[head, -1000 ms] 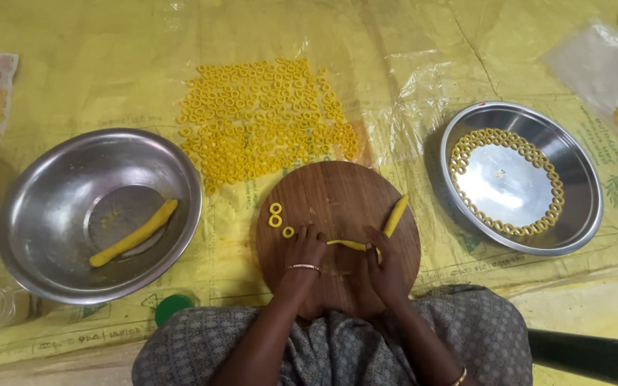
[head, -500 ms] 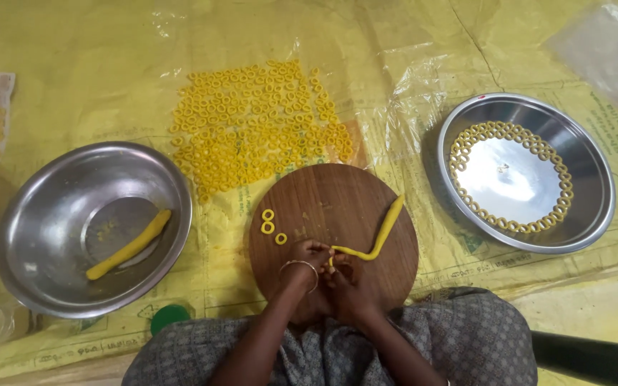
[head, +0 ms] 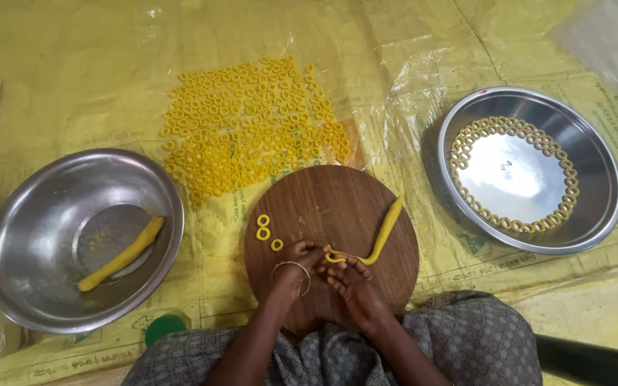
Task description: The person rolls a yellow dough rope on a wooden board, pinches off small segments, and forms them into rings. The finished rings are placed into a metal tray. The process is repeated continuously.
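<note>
From the head view, you are curling the end of the yellow dough rope (head: 379,237) on the round wooden board (head: 337,196), left hand (head: 296,266) and right hand (head: 355,286) pinching it together; next seemingly calls for closing the ring beside the three finished rings (head: 266,232).

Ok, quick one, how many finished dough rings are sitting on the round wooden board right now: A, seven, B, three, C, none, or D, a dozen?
B: three small yellow rings lie at the left of the wooden board, beside the left hand.
</note>
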